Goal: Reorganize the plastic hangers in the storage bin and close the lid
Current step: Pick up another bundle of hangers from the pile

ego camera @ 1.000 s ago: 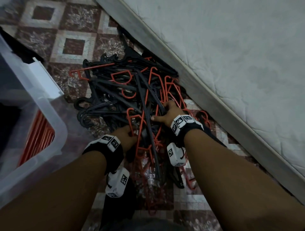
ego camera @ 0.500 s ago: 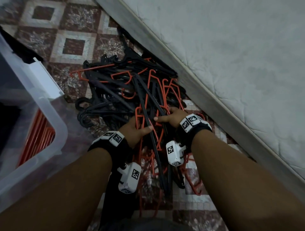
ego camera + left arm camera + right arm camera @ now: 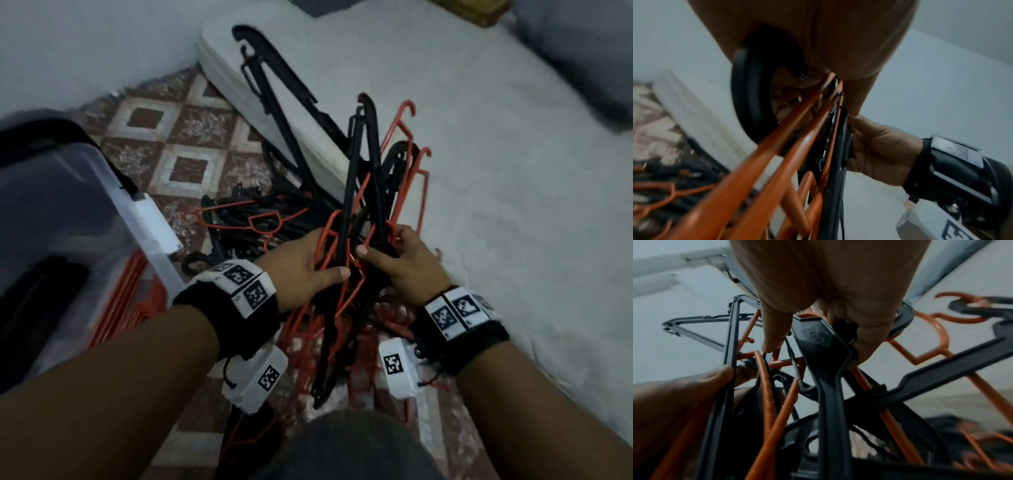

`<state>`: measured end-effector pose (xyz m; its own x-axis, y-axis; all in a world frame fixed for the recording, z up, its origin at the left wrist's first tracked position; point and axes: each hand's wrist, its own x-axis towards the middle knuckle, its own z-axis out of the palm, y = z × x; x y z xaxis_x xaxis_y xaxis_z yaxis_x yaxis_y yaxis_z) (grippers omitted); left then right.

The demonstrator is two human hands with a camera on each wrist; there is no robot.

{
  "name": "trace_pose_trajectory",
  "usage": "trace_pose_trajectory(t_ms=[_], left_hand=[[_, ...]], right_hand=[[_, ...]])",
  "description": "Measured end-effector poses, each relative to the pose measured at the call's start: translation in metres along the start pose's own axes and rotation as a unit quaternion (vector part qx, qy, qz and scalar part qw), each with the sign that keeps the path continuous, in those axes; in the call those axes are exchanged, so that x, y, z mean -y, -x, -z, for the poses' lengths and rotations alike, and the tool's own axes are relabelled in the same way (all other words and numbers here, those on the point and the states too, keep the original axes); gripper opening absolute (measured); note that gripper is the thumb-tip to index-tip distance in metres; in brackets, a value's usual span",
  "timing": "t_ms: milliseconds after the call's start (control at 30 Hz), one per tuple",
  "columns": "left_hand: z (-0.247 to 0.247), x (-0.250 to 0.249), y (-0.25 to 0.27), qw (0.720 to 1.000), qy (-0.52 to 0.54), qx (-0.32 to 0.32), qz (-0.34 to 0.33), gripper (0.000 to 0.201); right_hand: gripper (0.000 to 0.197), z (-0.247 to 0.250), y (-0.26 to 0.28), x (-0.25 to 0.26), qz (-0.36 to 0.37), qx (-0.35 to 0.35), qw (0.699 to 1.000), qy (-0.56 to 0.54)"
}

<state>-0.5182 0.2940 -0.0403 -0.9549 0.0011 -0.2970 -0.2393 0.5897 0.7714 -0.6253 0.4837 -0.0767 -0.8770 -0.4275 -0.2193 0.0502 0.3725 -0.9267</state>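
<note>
A tangled bundle of black and orange plastic hangers [image 3: 363, 192] stands lifted off the floor, hooks pointing up over the mattress. My left hand [image 3: 301, 267] grips its left side, fingers curled round orange bars [image 3: 789, 138]. My right hand [image 3: 407, 263] grips the right side, fingers wrapped on a black hanger [image 3: 824, 344]. More hangers [image 3: 253, 219] lie in a heap on the tiled floor behind. The clear storage bin [image 3: 78, 219] sits at the left with orange hangers [image 3: 130, 301] stacked inside; no lid is on it.
A white mattress [image 3: 496, 178] fills the right side, its edge [image 3: 260, 109] running diagonally beside the pile. Patterned floor tiles [image 3: 178, 137] lie between bin and mattress. A white latch [image 3: 154, 222] sticks out of the bin's rim. My knee [image 3: 349, 445] is below.
Both hands have raised a bundle of hangers from the floor pile, so it now stands upright between them. The head view has tilted up, showing more mattress and wall.
</note>
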Motion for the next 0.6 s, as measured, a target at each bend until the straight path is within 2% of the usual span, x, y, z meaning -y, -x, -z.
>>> trace_pose_trajectory(t_ms=[100, 200, 267, 400, 600], left_hand=[[0.037, -0.039, 0.030, 0.996, -0.067, -0.039, -0.031, 0.067], [0.076, -0.073, 0.067, 0.989, -0.099, -0.084, -0.072, 0.061], [0.100, -0.093, 0.096, 0.983, -0.111, -0.118, -0.085, 0.060], [0.146, -0.126, 0.157, 0.971, -0.116, -0.180, -0.102, 0.048], [0.208, -0.164, 0.258, 0.952, -0.141, -0.254, -0.101, 0.037]], right_hand=[[0.060, 0.007, 0.017, 0.054, 0.048, -0.004, 0.999, 0.015], [0.057, 0.013, 0.035, 0.120, 0.118, 0.009, 0.991, 0.070], [0.063, 0.013, 0.050, 0.167, 0.170, 0.013, 0.977, 0.131], [0.069, 0.004, 0.080, 0.252, 0.239, 0.036, 0.956, 0.165], [0.073, -0.030, 0.137, 0.354, 0.327, 0.023, 0.924, 0.197]])
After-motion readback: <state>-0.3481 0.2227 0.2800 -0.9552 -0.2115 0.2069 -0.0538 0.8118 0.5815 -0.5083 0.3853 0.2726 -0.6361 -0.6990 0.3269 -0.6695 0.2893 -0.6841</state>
